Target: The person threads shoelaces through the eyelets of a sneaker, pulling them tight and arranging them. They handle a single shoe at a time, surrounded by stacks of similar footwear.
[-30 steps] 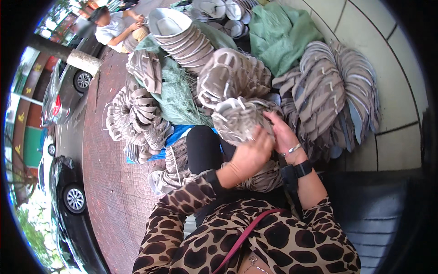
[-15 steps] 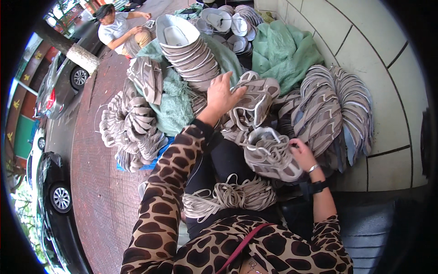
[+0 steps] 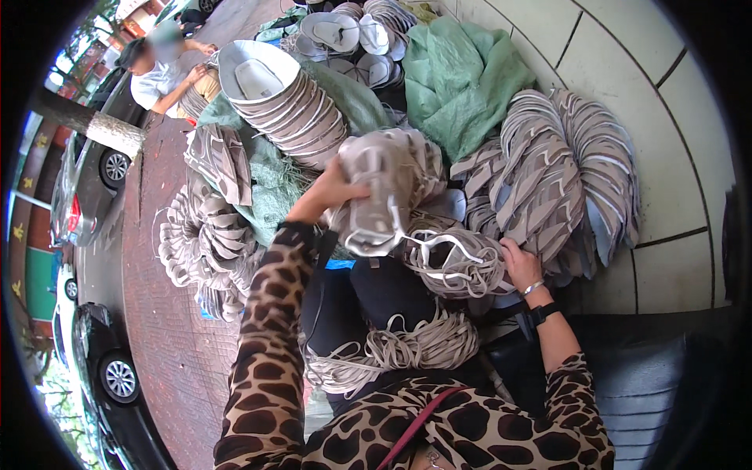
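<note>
My left hand [image 3: 329, 192] is closed on the near side of a grey-beige shoe upper [image 3: 376, 184], its thumb across the top; the upper is slightly blurred. Just to the right, a second shoe upper [image 3: 462, 266] with pale laces lies on its side, and a white-edged strip runs between the two. The fingers of my right hand [image 3: 521, 266] are pinched at the right end of that laced upper. Across my lap rests a thick bundle of beige shoelaces [image 3: 423, 341].
A nested stack of shoe uppers [image 3: 294, 110] leans behind my left hand. More fanned uppers [image 3: 540, 172] pile against the tiled wall [image 3: 674, 172], beside a green woven sack [image 3: 462, 82]. Another cluster [image 3: 207, 227] lies left. A person [image 3: 160, 82] sits far left; cars [image 3: 94, 360] stand beyond the pavement.
My left hand, earlier raised with fingers spread, has closed on a shoe upper and drawn it nearer and left. My right hand stays at the laced upper, which has turned. The whole view has shifted.
</note>
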`<state>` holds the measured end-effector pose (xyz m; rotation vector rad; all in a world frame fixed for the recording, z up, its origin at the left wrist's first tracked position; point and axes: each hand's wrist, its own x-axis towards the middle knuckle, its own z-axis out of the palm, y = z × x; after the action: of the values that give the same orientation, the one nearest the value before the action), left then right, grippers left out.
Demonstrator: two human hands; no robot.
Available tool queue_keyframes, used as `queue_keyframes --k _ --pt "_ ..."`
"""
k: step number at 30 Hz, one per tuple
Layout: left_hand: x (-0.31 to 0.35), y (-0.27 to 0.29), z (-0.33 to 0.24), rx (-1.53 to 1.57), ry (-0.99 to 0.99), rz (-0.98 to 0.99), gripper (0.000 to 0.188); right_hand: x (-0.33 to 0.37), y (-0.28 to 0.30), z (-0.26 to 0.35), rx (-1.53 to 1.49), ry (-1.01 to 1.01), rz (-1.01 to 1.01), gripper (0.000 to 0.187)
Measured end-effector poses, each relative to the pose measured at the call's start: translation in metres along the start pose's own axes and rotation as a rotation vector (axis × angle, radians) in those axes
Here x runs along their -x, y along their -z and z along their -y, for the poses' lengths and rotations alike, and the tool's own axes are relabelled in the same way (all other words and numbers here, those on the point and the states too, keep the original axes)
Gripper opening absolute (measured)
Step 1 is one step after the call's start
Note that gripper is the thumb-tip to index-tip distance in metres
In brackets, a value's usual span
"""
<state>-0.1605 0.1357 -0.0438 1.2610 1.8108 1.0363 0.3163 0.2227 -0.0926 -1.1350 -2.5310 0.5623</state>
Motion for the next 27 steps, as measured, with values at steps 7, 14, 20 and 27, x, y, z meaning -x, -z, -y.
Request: queue_keyframes --k 7,14,20,27 --pt "0.099 0.009 -0.034 0.269 0.445 -0.202 0.105 -0.001 -0.043 0.007 0.293 -0.092 0.143 0.016" --pt "0.108 0.010 -0.014 0.332 0.436 -0.249 0.101 -0.083 0.024 0.089 -0.299 0.103 -0.115 0.025" --pt "0.120 0.014 0.000 0.372 0.441 -0.278 0.101 -0.215 -0.067 0.083 -0.909 -0.780 0.227 0.054" --pt "0.105 0.010 0.025 0.576 0.461 -0.152 0.099 -0.244 -0.180 0.028 -1.382 -1.120 0.100 0.083"
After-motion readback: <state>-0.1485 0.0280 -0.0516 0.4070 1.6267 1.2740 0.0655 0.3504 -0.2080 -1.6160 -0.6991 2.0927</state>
